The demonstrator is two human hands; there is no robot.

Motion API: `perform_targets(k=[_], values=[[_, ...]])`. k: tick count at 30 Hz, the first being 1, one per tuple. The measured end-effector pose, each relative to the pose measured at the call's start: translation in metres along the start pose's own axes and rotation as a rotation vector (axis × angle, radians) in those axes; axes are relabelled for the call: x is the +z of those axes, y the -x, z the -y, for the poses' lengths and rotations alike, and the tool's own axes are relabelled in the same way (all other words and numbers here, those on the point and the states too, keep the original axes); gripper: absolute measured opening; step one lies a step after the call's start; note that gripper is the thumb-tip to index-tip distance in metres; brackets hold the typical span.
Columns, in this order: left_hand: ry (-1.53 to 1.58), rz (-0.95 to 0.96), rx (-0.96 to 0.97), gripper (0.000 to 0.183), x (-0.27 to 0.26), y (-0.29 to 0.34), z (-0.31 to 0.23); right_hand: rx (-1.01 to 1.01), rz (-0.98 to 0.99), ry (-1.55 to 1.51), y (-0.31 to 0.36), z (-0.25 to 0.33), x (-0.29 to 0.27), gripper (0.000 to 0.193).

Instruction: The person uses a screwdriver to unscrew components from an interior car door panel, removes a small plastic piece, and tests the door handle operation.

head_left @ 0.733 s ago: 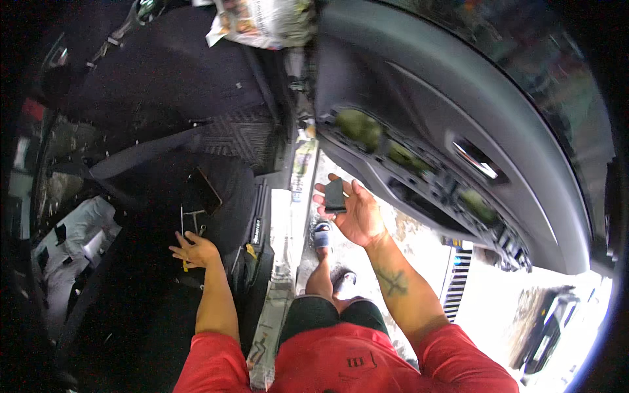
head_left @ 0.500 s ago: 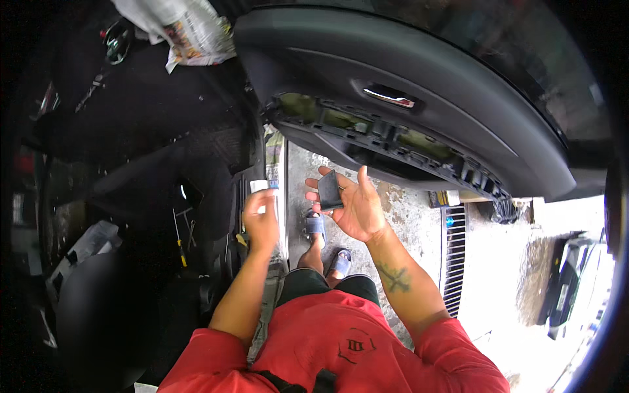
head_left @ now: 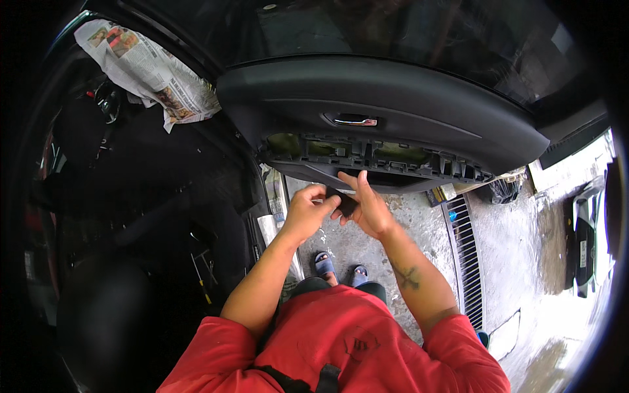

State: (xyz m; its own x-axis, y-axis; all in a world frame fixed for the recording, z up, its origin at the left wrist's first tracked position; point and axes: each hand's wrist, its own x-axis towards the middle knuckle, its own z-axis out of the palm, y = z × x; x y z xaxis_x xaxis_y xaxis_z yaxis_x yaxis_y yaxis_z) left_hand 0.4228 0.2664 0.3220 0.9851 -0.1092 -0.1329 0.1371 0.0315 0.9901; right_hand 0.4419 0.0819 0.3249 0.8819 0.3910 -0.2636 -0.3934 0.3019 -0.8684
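Observation:
Between my hands is a flat black rectangular piece (head_left: 346,205), dark all over; I cannot make out its kind. My left hand (head_left: 305,213) is closed, thumb and fingers pinched at its left edge. On the other side my right hand (head_left: 374,211) supports it with bent fingers, while the thumb and a forefinger stretch away. Just beyond the hands is the black car door panel (head_left: 406,112), which has a chrome inner handle (head_left: 357,122). Below that handle, a long slot with exposed clips (head_left: 386,155) runs across the panel.
Newspaper (head_left: 157,72) lies at the upper left, by the dark car interior. A yellow-handled screwdriver (head_left: 202,281) and other tools lie lower left. A floor drain grate (head_left: 466,255) runs along the right, with a black bag (head_left: 501,191) near its far end.
My left hand has moved right from beside the door sill to the black piece. The piece, previously flat on my right fingers, is now tilted between both hands. The view has shifted.

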Motion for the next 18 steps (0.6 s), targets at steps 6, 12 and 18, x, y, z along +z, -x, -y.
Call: perform_targets(k=[6, 12, 18], values=[[0.062, -0.154, 0.017, 0.017, -0.073, -0.007, -0.008, -0.54, -0.484, 1.098, -0.066, 0.024, 0.011, 0.053], [0.047, -0.181, 0.044, 0.022, -0.09, -0.022, -0.006, -0.401, -0.429, 1.399, -0.098, 0.043, 0.004, 0.055], [0.209, -0.212, 0.085, 0.016, -0.063, -0.077, -0.011, -0.511, -0.293, 1.437, -0.067, 0.047, -0.014, 0.045]])
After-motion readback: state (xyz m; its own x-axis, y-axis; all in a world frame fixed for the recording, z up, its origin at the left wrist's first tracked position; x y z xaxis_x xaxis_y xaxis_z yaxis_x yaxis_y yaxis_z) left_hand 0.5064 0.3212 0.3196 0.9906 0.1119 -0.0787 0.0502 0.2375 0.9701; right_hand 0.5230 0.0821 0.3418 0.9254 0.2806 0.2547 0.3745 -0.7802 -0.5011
